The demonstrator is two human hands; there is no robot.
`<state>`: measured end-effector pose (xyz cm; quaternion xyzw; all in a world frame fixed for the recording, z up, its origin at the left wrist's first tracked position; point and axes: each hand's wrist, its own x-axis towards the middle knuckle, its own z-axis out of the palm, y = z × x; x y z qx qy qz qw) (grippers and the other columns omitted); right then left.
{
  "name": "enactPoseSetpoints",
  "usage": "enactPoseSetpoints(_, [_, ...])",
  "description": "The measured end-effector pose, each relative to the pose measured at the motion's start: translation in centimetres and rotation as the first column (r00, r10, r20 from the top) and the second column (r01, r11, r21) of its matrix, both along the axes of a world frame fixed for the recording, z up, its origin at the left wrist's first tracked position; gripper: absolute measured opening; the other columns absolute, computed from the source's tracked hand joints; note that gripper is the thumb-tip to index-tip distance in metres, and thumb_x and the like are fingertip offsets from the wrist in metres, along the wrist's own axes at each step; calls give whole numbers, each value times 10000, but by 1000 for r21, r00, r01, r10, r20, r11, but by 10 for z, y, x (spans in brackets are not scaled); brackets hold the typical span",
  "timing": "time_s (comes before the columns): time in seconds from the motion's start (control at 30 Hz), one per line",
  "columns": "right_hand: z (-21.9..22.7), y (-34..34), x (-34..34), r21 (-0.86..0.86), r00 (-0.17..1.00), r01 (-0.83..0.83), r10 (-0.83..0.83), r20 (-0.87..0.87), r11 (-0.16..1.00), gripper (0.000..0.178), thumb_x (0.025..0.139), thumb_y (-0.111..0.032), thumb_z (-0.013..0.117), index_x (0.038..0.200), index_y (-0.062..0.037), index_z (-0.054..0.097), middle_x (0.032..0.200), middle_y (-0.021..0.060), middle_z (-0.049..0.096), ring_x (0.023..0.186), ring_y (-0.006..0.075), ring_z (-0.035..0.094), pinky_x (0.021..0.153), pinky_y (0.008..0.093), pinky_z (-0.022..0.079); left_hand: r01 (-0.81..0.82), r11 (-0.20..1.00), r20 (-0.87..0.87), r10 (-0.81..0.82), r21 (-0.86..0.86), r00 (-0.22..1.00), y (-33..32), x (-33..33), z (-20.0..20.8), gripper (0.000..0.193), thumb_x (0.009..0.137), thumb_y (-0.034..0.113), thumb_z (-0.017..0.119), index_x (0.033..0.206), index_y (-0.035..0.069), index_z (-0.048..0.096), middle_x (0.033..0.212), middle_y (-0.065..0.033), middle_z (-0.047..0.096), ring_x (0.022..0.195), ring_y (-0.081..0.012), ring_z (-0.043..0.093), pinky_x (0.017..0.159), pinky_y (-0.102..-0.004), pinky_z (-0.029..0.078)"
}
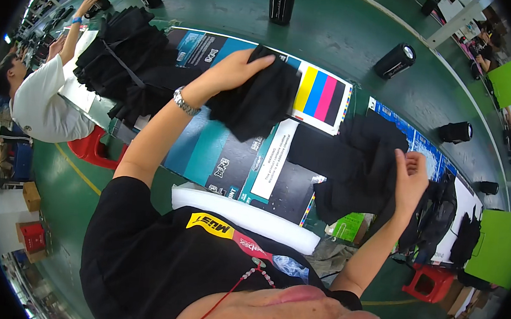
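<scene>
My left hand [238, 72] grips a folded bundle of black cloth [259, 103] above the printed sheets on the table, thumb along its top edge. On the right, my right hand [409, 171] has its fingers curled at the edge of a loose black cloth piece [365, 174]; the fingertips seem to pinch it. This piece lies rumpled, with one strip reaching left across the sheets. Whether the cloth pieces are garments or bags, I cannot make out.
A tall heap of black cloth [123, 53] stands at the left, near a co-worker in a white shirt [50, 104]. A white roll [245, 218] lies along the near edge. Several black cylinders [281, 4] stand on the green surface beyond. Red stools [429, 284] flank the table.
</scene>
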<state>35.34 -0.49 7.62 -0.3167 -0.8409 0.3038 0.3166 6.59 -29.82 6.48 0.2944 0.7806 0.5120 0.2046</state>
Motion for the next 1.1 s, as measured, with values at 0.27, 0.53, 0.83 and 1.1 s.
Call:
enactPoseSetpoints(0.27, [5,-86,-48,288,735,-676,648,198,679,347,695,-171,755,1001,-54,641,1064,80,593,1051,262,534,863,386,432,-188,968,-517,77,-164,852,-26,15,-55,602,830,406,670,1160,-78,530,1127,-236,556,1064,-356,541,912,-400,431])
enactPoseSetpoints(0.53, [-23,-59,-30,100,661,-689,566,492,718,197,685,-2,645,874,-43,606,927,91,599,929,280,556,832,363,437,-218,955,-586,59,-203,808,-66,9,-53,243,829,130,631,1018,-21,606,932,-183,618,899,-358,596,779,-390,469])
enactPoseSetpoints(0.83, [-40,-115,-118,297,763,-636,638,107,712,399,727,8,602,1118,-72,611,1238,134,517,1206,337,437,960,423,394,-245,969,-872,153,39,465,-40,17,-30,412,756,126,706,1106,-18,545,1096,-181,556,1037,-361,520,902,-423,420])
enactPoseSetpoints(1.1, [-70,-111,-140,356,670,-724,724,164,591,252,784,8,565,1015,-48,650,1144,128,608,1110,304,537,933,393,423,308,941,-615,-327,-141,718,-26,56,-44,174,791,87,676,955,42,640,991,-85,598,912,-234,569,810,-316,456])
